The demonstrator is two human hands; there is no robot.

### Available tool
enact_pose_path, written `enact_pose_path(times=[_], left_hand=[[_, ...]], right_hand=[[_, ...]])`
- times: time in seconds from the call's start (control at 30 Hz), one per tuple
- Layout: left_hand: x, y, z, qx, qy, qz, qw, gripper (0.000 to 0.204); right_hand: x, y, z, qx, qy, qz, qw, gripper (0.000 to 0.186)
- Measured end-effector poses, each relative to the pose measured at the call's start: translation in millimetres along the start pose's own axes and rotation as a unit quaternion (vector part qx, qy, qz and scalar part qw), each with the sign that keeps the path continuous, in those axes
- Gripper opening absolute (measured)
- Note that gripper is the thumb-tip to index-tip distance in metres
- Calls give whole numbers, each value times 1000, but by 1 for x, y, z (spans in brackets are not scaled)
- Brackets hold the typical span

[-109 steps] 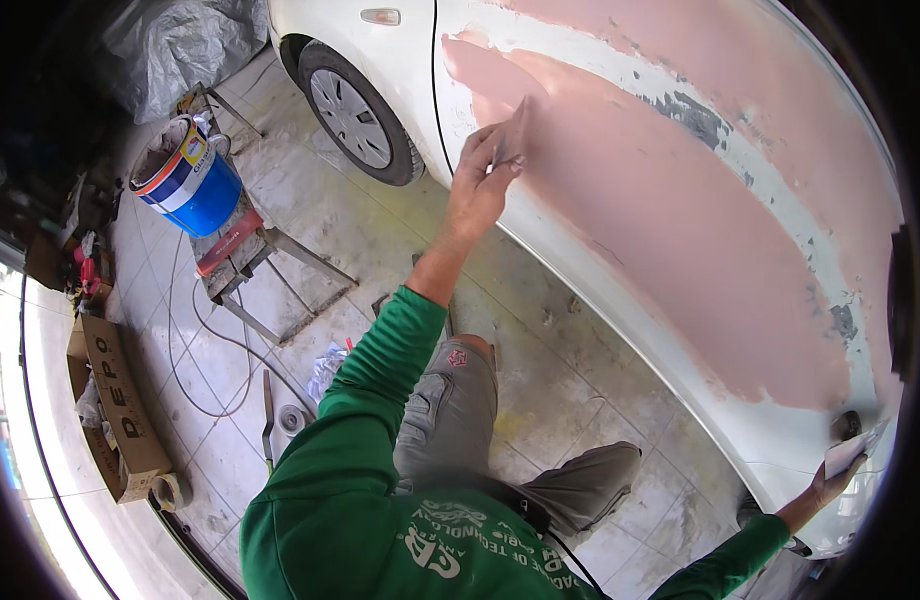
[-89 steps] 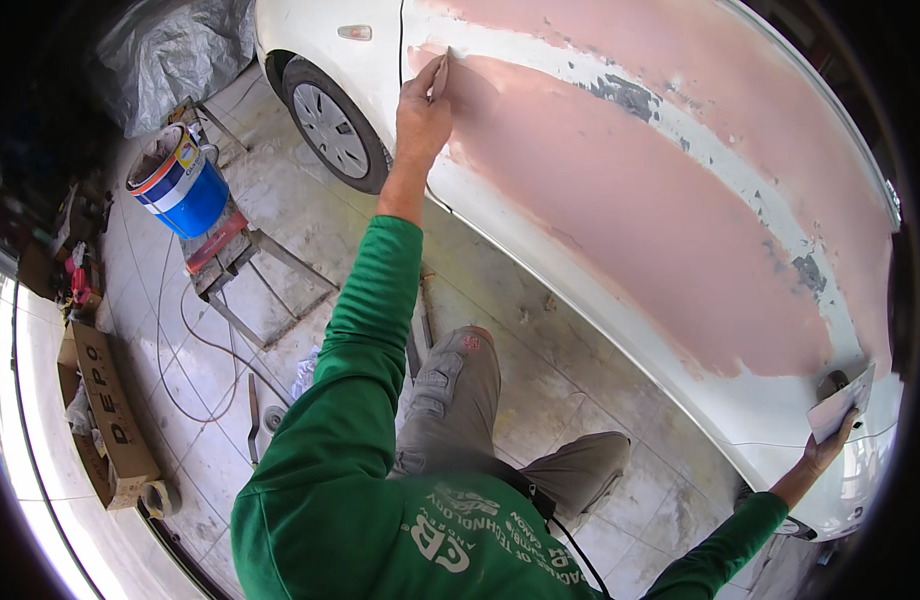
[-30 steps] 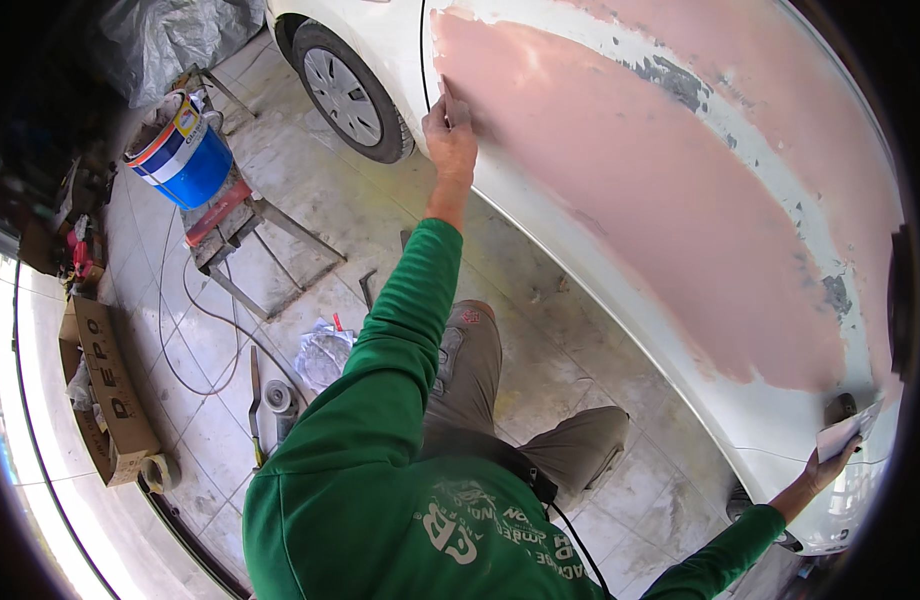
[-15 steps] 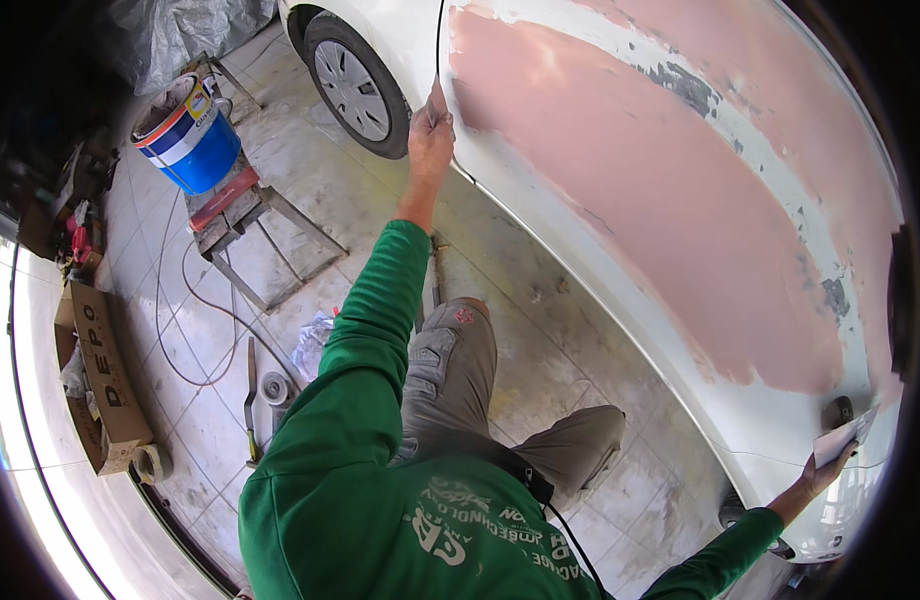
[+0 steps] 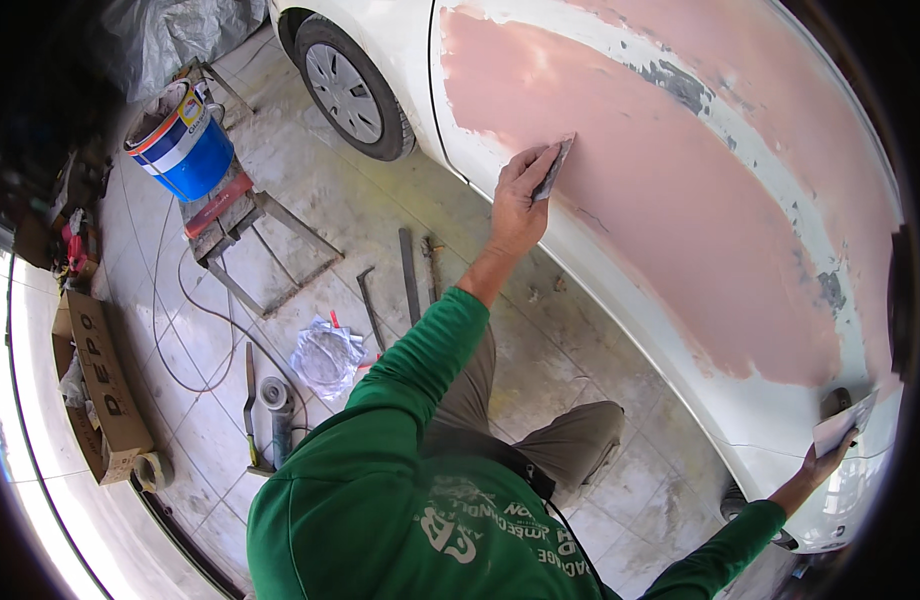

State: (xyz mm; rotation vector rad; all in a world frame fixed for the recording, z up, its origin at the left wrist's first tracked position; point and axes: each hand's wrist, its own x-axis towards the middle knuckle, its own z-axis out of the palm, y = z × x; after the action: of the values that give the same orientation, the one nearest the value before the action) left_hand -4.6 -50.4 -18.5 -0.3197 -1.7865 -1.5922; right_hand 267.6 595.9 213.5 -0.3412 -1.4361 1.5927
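My left hand [image 5: 517, 203] holds a thin flat spreader [image 5: 556, 163] at the lower left of the pink filler [image 5: 670, 250] on the white car's panel. Pale bare streaks with grey patches cross the upper filler. At the lower right, my right hand [image 5: 820, 458] grips a flat white board [image 5: 838, 424] close to the car, beside a dark door handle or opening that I cannot clearly make out [image 5: 833, 400].
A blue bucket [image 5: 200, 160] sits on a metal stand [image 5: 278, 220]. A wheel [image 5: 342, 90] is upper centre. Metal bars [image 5: 408, 270], a crumpled plastic-covered item [image 5: 326, 355], a hose [image 5: 212, 325] and tools lie on the tiled floor. A cardboard box [image 5: 105, 385] is left.
My left hand with the spreader has moved right and down along the filler, away from the panel seam by the wheel. My right hand and board stay near the same spot.
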Motion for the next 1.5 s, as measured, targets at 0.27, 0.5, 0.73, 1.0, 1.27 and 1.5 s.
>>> enact_pose_path(times=[0.27, 0.5, 0.73, 1.0, 1.27, 1.5], left_hand=[[33, -87, -94, -184, 104, -337, 917, 39], [68, -115, -21, 49, 276, -139, 950, 55], [-18, -70, 16, -45, 116, -137, 983, 49], [69, -130, -106, -187, 173, -304, 918, 35], [77, -127, -68, -163, 175, -236, 942, 45], [-11, -88, -4, -122, 120, -129, 977, 43]], right_hand=[[-2, -3, -5, 21, 5, 16, 1000, 67], [4, 1, -6, 17, 3, 4, 1000, 65], [-12, -3, 9, 17, 40, 3, 999, 62], [-5, -5, 14, 28, 23, 7, 999, 64], [-16, -7, 27, 13, 50, -11, 999, 67], [-21, -6, 32, 25, 51, -13, 998, 68]])
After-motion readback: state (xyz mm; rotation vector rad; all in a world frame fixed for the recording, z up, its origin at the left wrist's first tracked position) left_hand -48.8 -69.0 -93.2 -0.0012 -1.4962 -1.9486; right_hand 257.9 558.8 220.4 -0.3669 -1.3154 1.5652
